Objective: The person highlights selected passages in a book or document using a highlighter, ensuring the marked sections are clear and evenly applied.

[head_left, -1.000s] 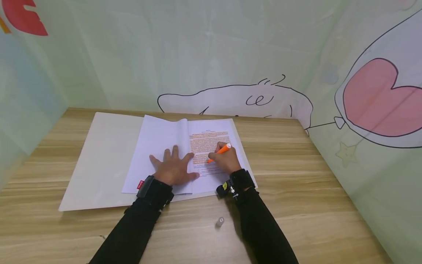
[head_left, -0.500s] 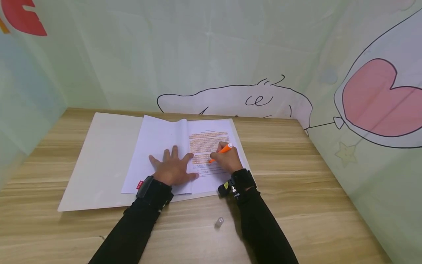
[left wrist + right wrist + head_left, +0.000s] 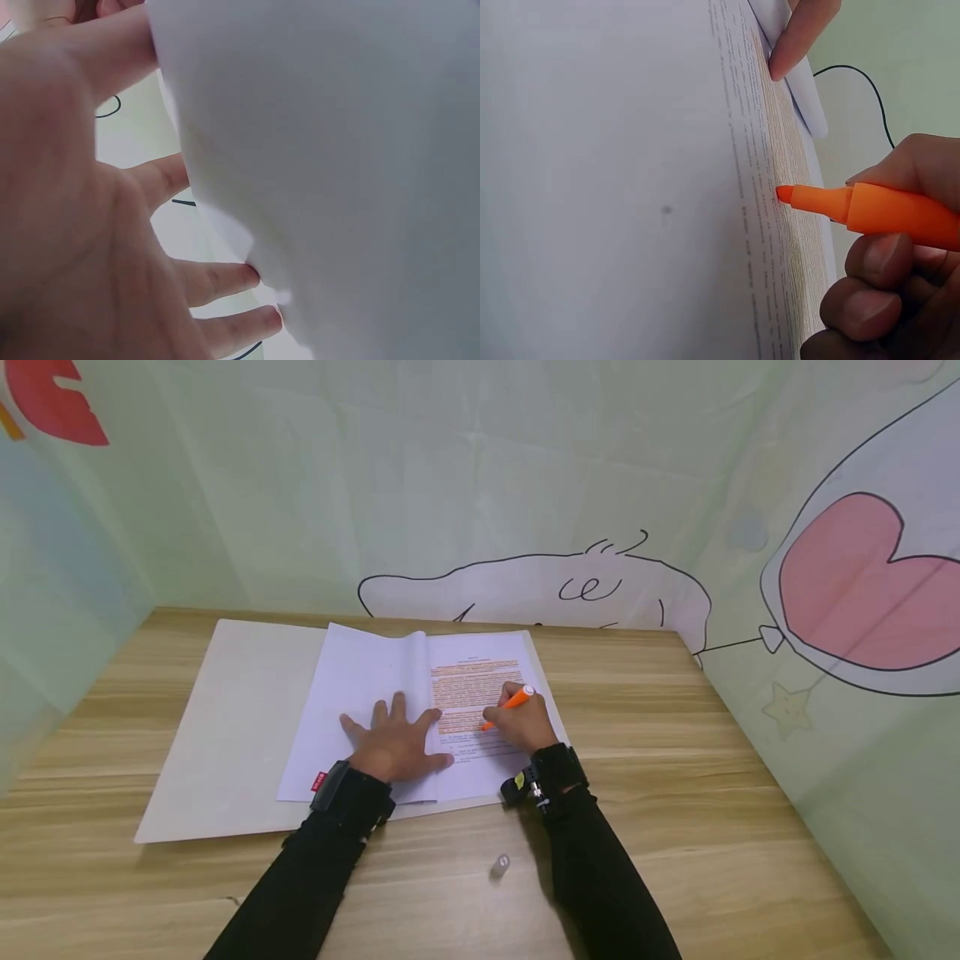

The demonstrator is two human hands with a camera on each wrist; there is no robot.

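My right hand point(image 3: 525, 722) grips an orange highlighter point(image 3: 900, 212), its chisel tip right at a line of print on the printed page point(image 3: 472, 777). Orange marking covers the upper paragraphs of that page; the lower lines are plain. My left hand point(image 3: 393, 747) rests with spread fingers on the turned-back blank sheet point(image 3: 360, 668), thumb and index finger reaching over the fold onto the printed page. In the left wrist view, the fingertips point(image 3: 244, 277) press on the white paper. A small red label sits at the sheet's lower left corner.
The papers lie in an open white folder point(image 3: 225, 727) on the wooden table point(image 3: 637, 693). A small greyish cap point(image 3: 500, 865) lies on the table in front of the folder. Behind stands a pale curtain point(image 3: 420, 468) with cartoon drawings.
The highlighter tip and right hand have slid a little to the right along the text line. The left hand has stayed in place.
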